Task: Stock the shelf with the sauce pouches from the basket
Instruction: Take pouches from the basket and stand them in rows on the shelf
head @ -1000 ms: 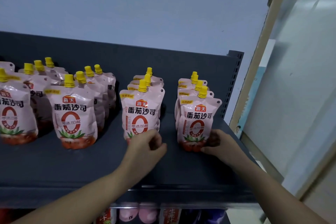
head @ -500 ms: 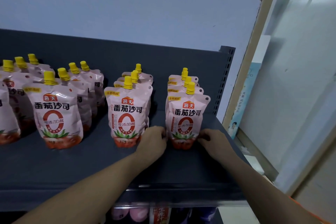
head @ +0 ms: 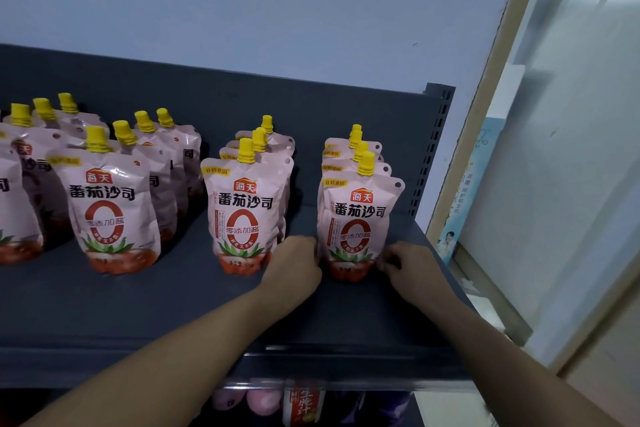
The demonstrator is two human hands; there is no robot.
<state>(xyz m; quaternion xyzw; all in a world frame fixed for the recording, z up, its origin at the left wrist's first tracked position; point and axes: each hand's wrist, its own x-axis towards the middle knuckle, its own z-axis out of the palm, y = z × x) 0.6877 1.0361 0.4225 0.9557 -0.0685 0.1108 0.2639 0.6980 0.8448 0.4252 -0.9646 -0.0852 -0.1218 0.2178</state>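
Pink sauce pouches with yellow caps stand upright in rows on a dark grey shelf [head: 121,315]. The rightmost row's front pouch [head: 358,218] has both my hands at its base. My left hand [head: 294,263] presses against its lower left side. On the lower right side, my right hand [head: 408,262] touches it with curled fingers. Another row, fronted by a pouch [head: 242,211], stands just left of my left hand. The basket is out of view.
More pouch rows [head: 107,204] fill the shelf's left part. The shelf's perforated upright [head: 434,149] ends it on the right, beside a wall and a framed panel [head: 554,184]. Other products [head: 301,406] sit on the lower shelf.
My left hand has moved right, from the middle row's front pouch to the left side of the rightmost pouch. My view has shifted right and closer.
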